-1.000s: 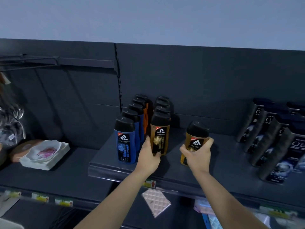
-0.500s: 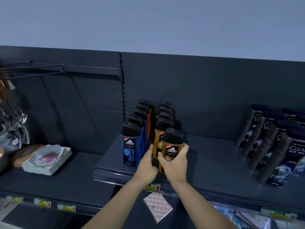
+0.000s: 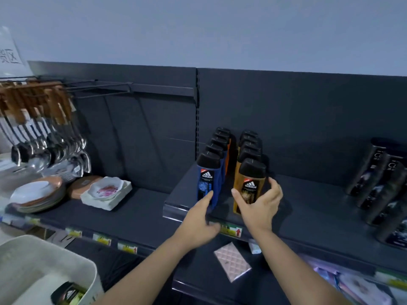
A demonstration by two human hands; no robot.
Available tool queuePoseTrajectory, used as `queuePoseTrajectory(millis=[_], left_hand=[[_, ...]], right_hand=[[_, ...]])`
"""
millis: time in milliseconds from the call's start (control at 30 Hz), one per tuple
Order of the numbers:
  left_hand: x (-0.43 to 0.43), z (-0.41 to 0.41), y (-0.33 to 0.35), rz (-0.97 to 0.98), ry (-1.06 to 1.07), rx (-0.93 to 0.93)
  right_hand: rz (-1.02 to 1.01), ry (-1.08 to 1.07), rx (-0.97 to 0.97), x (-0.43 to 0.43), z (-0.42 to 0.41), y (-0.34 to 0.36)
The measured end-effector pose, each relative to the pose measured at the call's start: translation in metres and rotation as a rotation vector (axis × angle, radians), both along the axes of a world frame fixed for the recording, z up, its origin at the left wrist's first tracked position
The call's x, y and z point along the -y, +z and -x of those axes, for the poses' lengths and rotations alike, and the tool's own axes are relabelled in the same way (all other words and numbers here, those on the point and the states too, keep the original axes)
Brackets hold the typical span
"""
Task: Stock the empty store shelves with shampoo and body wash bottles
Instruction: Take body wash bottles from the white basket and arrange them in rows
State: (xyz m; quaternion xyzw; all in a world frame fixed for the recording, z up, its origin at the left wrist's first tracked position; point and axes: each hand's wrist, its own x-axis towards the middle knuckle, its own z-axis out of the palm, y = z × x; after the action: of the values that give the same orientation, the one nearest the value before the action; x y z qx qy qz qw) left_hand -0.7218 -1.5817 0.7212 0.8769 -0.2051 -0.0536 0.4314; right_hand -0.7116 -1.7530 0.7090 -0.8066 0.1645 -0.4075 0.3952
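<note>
Fingers (image 3: 274,187) of right hand (image 3: 259,208) around amber bottle (image 3: 250,186).

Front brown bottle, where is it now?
Head view, centre: the brown bottle fronts the right row on the shelf, right of the blue bottle, held by the right hand.

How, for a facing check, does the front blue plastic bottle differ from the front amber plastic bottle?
The blue plastic bottle heads the left row; the amber plastic bottle heads the right. The left hand touches the blue one with a finger; the right hand wraps round the amber one. Both have black caps and adidas labels facing forward.
</note>
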Motion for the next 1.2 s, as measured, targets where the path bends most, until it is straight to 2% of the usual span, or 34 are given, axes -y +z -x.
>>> queuePoseTrajectory(millis=[67,167,267,367,667,800,900,1000,1133,1200], left_hand=[[-0.022,0.010,0.000,-0.046,0.049,0.093],[-0.065,0.025,-0.001,-0.233,0.149,0.184],[-0.114,0.041,-0.008,-0.430,0.262,0.275],[-0.170,0.059,-0.021,-0.565,0.356,0.243],[-0.332,0.099,-0.092,-0.610,0.748,-0.153],[-0.372,0.104,-0.119,-0.586,0.850,-0.307],[-0.387,0.105,-0.140,-0.575,0.889,-0.473],[-0.391,0.093,-0.168,-0.494,0.964,-0.680],[-0.388,0.071,-0.215,-0.394,1.046,-1.031],[-0.387,0.063,-0.239,-0.373,1.052,-1.135]], right_hand=[[0.089,-0.048,0.002,-0.012,0.014,0.001],[0.267,-0.018,0.027,-0.044,0.035,0.001],[0.415,0.113,0.042,-0.096,0.051,-0.002],[0.475,0.308,-0.006,-0.158,0.064,-0.015],[0.445,0.984,-0.314,-0.319,0.062,-0.063],[0.408,1.123,-0.500,-0.373,0.043,-0.088],[0.465,1.205,-0.657,-0.416,0.019,-0.117],[0.550,1.277,-0.848,-0.447,-0.007,-0.149],[0.728,1.288,-1.080,-0.468,-0.038,-0.196],[0.744,1.273,-1.188,-0.473,-0.051,-0.219]])
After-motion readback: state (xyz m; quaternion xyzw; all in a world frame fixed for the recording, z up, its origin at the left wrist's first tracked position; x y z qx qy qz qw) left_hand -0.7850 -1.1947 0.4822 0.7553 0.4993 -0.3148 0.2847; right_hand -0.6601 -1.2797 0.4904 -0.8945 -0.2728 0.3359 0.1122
